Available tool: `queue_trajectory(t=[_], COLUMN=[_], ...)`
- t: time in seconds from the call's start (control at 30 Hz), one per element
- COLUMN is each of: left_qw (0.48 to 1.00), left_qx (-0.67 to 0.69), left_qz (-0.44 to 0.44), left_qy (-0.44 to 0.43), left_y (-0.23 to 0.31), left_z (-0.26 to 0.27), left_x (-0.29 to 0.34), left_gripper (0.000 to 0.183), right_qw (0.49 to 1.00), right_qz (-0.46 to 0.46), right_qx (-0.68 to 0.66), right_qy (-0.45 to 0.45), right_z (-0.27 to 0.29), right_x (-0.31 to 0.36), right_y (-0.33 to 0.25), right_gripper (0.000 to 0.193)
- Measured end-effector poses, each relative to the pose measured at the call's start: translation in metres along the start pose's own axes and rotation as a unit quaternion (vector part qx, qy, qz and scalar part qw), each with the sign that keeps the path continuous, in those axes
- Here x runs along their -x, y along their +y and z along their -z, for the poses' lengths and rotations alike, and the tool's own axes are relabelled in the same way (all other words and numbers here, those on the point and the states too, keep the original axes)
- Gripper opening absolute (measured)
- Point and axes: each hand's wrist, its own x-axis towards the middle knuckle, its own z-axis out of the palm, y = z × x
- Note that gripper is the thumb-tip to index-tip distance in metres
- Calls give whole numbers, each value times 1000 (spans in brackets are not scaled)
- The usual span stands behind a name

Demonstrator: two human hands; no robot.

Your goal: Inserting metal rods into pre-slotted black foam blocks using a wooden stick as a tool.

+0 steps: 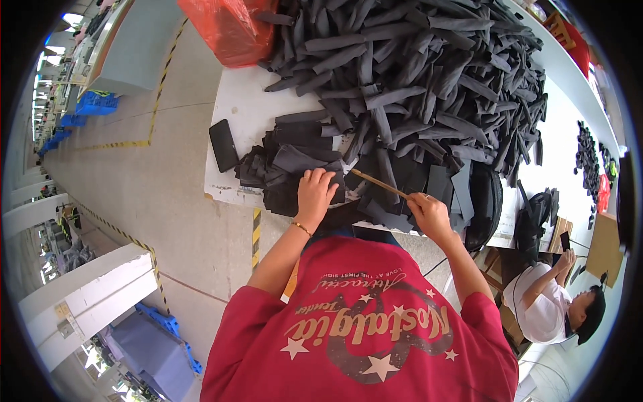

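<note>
Right hand (429,213): fingers closed around one end of a thin brown stick (380,183); a firm hold, near the table's front edge.
Stick: slants up and leftward from the right hand; its far end lies just beside the dark cloth stack, paler at the tip.
Left hand (316,195): laid over the right part of the stack, palm down, fingers bent; cannot tell whether the fingertips pinch a piece or only press.
Cloth stack (288,159): dark grey and black flat pieces, loosely layered, edges uneven, at the table's front left corner; some overhang the edge.
Left wrist: a thin beaded bracelet (302,229).
Flat strips (439,187): more dark pieces, beyond and to the right of the right hand.
Phone (224,145): black, flat on the table, just left of the stack.
Big heap (415,74): dark narrow tube-like cloth pieces, tangled, covering much of the far table.
Table (236,90): white top, scuffed, bare at the left.
Red plastic bag (231,30): at the table's far left edge, beside the heap.
Black bag (485,208): rounded, right of the flat strips.
Wearer: red shirt (362,321) with stars and lettering.
Co-worker (546,301): at right, white top, dark cap, a dark handheld object raised.
Floor (181,161): grey, yellow-and-black tape lines; blue crates (97,103) at far left.
</note>
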Motion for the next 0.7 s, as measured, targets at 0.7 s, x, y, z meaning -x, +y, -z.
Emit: queue_trajectory(t=[0.7], left_qw=[994], left_qx=[111], left_qz=[1], left_qy=[6], left_y=[15], left_z=[30], left_x=[-32], left_gripper=[7], right_qw=[993], right_qz=[85], right_qx=[66], right_qy=[-49], right_z=[11], right_x=[-9], right_y=[8], right_gripper=[16])
